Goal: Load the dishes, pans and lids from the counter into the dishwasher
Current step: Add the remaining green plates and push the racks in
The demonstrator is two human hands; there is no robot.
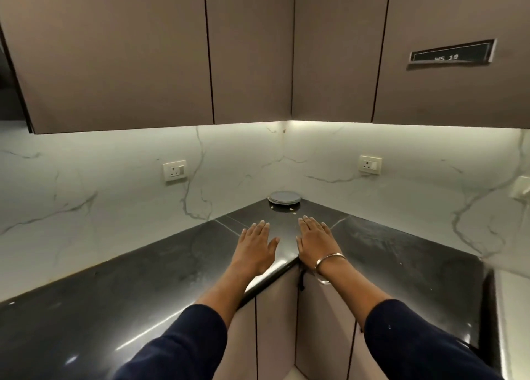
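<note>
Nearest the camera, two dark blue sleeves (424,339) reach forward over the inner corner of an L-shaped black stone counter (120,288), above the pale base cabinet doors (275,316) that meet below that corner. The left hand (255,244) and the right hand (315,242) lie side by side but apart, palms down, fingers straight and spread, holding nothing. They seem to rest flat on the counter, though whether the palms actually touch it or hover just above is hard to judge from this angle. A metal bangle (327,267) sits on the right wrist. With both hands empty and level like this, the pose reads as a starting position, not a grasp.

Beyond the fingertips, pushed deep into the back corner where the two marble backsplash walls (114,184) meet, lies a grey round lid or plate (284,197), flat on the counter; it may be a small stack. It is the only loadable item in view, and its place in the corner means a full forward reach, probably sliding it out before lifting. A few pale crumbs (291,209) lie just in front of it. No dishwasher is in view.

Farther back, a wall socket (174,170) sits on the left wall and another socket (370,164) on the right. Overhead hang brown upper cabinets (143,52), one carrying a label plate (451,54).
</note>
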